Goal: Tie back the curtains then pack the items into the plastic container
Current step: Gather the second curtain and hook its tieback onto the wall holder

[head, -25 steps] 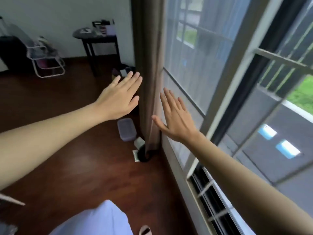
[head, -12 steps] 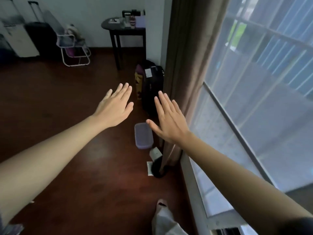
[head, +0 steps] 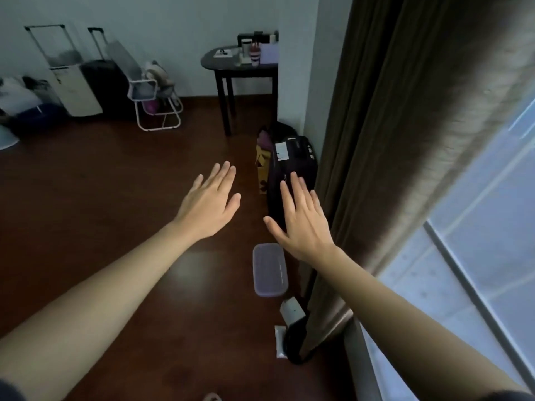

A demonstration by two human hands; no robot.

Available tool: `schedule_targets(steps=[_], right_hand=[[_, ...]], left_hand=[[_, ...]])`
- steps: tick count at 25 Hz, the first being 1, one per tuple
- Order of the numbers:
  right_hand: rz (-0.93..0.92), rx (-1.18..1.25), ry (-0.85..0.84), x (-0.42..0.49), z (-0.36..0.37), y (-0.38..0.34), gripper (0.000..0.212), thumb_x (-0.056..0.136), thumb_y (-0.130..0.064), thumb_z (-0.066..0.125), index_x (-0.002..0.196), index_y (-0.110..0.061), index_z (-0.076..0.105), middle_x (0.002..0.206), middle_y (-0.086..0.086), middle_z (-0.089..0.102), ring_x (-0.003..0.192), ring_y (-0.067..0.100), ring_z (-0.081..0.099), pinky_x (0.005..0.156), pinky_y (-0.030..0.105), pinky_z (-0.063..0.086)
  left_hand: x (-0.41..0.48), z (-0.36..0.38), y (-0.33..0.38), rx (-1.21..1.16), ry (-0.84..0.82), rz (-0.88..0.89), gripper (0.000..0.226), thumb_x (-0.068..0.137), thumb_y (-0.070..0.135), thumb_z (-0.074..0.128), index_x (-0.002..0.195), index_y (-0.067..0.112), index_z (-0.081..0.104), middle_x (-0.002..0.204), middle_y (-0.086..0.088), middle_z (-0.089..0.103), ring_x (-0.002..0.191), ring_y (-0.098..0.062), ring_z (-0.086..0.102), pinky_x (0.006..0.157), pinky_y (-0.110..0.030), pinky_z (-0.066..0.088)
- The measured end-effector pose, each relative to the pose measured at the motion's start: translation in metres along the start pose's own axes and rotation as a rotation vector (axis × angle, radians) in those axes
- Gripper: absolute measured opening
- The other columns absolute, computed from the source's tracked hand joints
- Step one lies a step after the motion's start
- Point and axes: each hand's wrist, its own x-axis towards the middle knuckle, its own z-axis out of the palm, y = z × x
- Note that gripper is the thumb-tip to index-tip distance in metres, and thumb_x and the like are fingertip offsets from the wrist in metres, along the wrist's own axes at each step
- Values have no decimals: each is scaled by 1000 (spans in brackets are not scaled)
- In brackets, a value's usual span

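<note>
Lidded plastic container (head: pixel 270 270) beside curtain (head: pixel 376 169)

The dark wood floor (head: pixel 115 227) is gleaming, smooth and glossy. The brown cloth curtain (head: pixel 390 140) is hanging in matt, heavy folds. The plastic container (head: pixel 269 270) is showing a smooth, translucent, faintly shiny lid. The black suitcase (head: pixel 292 169) is looking like matt fabric, possibly.
</note>
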Motion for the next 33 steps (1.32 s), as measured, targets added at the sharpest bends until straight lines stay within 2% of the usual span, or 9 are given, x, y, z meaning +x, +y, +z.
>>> schedule_targets(steps=[6,11,17,21,23,26,28,30,33], right_hand=[[183,-9,40,92,68,-11,76,92,-57,30,149,-7,15,158,17,5,146,28,2,113,36,-2],[500,-74,72,138,104,-20,75,91,-54,37,146,-5,24,156,20,14,144,33,13,111,40,7],[790,-149,106,141,106,0,76,90,-51,45,147,-7,22,157,19,9,145,33,12,114,41,10],[896,-181,153,147,94,34,78,93,-51,42,150,-9,9,158,16,-7,146,28,-5,112,35,-7],[913,-168,176,157,90,50,76,93,-49,43,150,-10,11,157,16,-8,146,30,-5,114,38,-3],[904,-150,208,176,84,68,68,90,-41,53,146,-13,26,156,18,3,144,34,8,113,38,14],[899,-148,237,185,84,75,65,89,-36,55,144,-12,31,154,21,8,142,36,17,109,35,17],[933,-140,246,191,87,80,66,89,-35,57,144,-10,31,154,24,7,142,37,15,111,36,18],[1036,-95,213,197,93,86,73,89,-38,56,147,-10,22,155,21,-2,143,35,11,113,35,18]], left_hand=[[106,34,-74,-67,-66,149,59,100,40,24,150,13,8,159,-3,3,146,-16,-1,117,-38,7],[196,57,-98,-224,-123,366,58,100,38,25,150,12,11,159,-4,6,146,-17,0,117,-38,8],[268,77,-54,-360,-148,628,57,100,38,27,150,12,13,159,-7,8,146,-20,4,117,-40,9],[303,80,-3,-471,-200,762,58,101,37,27,151,14,8,159,-5,2,146,-17,0,117,-37,6],[322,76,14,-549,-185,826,56,101,35,31,150,18,12,159,-7,3,146,-21,5,118,-41,12],[359,70,35,-669,-75,973,49,97,25,46,144,23,32,157,-16,12,141,-33,26,109,-48,34],[377,72,49,-756,-10,1048,47,93,18,54,138,20,42,155,-21,16,137,-31,33,107,-40,36],[387,79,62,-822,-4,1079,44,90,14,58,134,17,49,154,-24,15,130,-23,39,106,-26,31],[398,94,79,-878,-21,1076,39,87,15,63,126,15,56,154,-25,10,118,-18,51,98,-19,36]])
